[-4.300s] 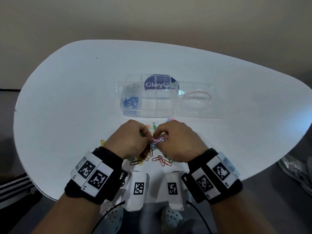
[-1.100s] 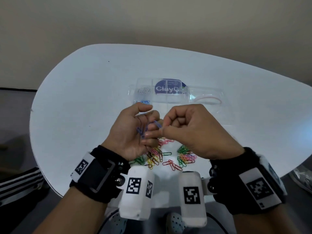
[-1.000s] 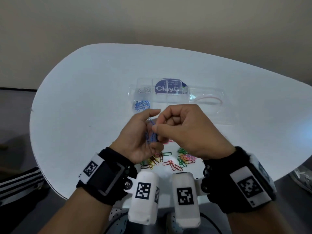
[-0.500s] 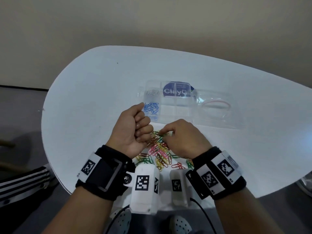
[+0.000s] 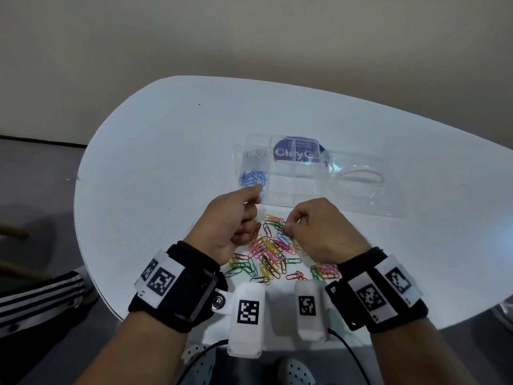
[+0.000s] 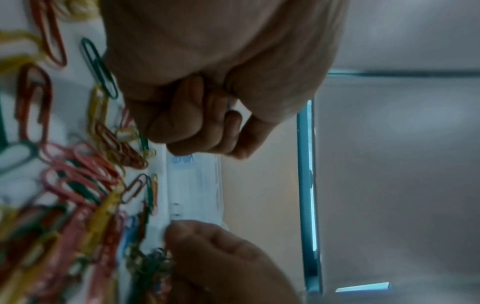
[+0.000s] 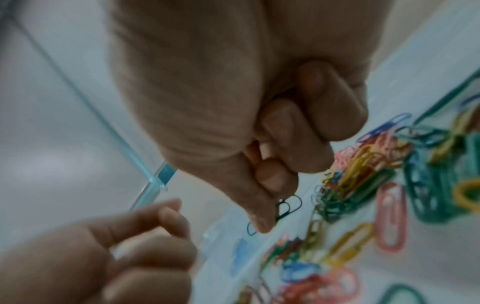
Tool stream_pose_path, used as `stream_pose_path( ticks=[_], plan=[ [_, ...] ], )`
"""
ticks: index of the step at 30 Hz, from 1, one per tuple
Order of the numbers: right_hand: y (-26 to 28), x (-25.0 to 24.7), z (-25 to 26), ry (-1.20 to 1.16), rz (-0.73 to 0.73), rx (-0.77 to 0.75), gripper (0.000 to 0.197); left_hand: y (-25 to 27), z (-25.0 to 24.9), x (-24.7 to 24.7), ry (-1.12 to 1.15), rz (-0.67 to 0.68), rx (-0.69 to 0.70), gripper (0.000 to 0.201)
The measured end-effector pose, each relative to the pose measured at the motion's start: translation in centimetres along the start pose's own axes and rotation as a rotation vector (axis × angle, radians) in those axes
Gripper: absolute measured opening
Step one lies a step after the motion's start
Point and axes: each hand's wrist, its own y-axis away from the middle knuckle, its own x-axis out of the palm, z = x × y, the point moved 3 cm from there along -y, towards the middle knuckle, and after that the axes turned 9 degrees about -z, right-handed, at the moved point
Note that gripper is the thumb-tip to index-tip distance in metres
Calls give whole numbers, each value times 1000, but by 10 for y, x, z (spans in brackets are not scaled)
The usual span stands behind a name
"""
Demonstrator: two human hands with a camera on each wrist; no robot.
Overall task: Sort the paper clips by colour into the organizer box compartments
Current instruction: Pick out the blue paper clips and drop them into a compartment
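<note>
A heap of mixed-colour paper clips [image 5: 269, 251] lies on the white table [image 5: 155, 168] in front of the clear organizer box [image 5: 294, 187]. Blue clips [image 5: 253, 179] fill its near-left compartment. My left hand [image 5: 249, 209] is curled into a fist at the heap's left edge, just short of the box. In the left wrist view a sliver of blue [image 6: 229, 106] shows between the fingers of my left hand [image 6: 207, 123]. My right hand [image 5: 288, 227] reaches into the heap. In the right wrist view my right hand [image 7: 270, 201] pinches a dark green clip [image 7: 289, 205] between thumb and forefinger.
The box's lid [image 5: 369, 190] lies open to the right with a pink rubber band [image 5: 361, 173] on it. A blue label [image 5: 295, 152] and some silver clips [image 5: 255, 155] sit in the back compartments. The table's near edge runs just behind my wrists.
Both hands came down from above the table to the heap. My right hand passed blue clips into my left palm, which closed on them, then reached into the pile.
</note>
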Motion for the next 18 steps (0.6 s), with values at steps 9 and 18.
stream_pose_path(
  ticks=[9, 18],
  plan=[
    [-7, -28, -23, -242, -223, 63, 1, -1, 13, 15, -720, 24, 227, 4],
    [-10, -37, -46, -23, -122, 88, 5, -2, 8, 22, -1210, 7, 355, 8]
  ],
)
